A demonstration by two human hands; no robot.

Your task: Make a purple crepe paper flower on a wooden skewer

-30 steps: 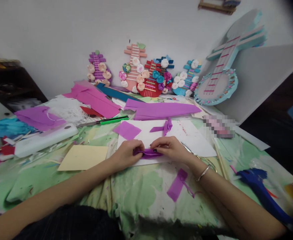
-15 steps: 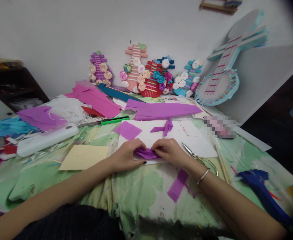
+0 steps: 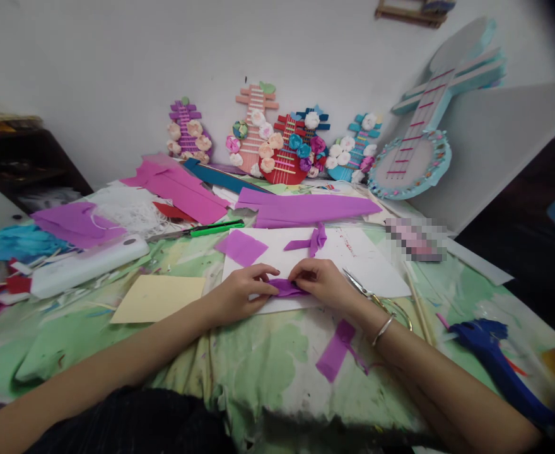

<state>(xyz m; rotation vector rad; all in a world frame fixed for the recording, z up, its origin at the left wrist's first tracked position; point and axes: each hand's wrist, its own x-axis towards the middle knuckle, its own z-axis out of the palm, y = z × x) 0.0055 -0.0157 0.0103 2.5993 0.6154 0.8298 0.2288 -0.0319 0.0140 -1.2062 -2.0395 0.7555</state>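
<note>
My right hand (image 3: 319,280) pinches a small folded piece of purple crepe paper (image 3: 286,288) over a white sheet (image 3: 376,268). At the paper's left end is my left hand (image 3: 244,291), its fingertips apart and one touching or very near the edge. Behind my hands, a twisted purple paper piece (image 3: 316,241) and a flat purple square (image 3: 245,248) lie on the sheet. Gold-handled scissors (image 3: 372,295) rest right of my right hand. Another purple scrap (image 3: 337,353) lies on the cloth in front of the sheet.
A blue glue gun (image 3: 483,347) lies at the right, near wooden sticks (image 3: 418,302). To the left are a yellow card (image 3: 159,297), a white bar-shaped device (image 3: 91,265) and a green cutter (image 3: 217,228). Flower-decorated instrument models, including a red one (image 3: 282,164), lean against the wall.
My left fingers have loosened and spread from the purple paper's left end. The right hand keeps its pinch, and the paper looks narrower and shifted slightly right.
</note>
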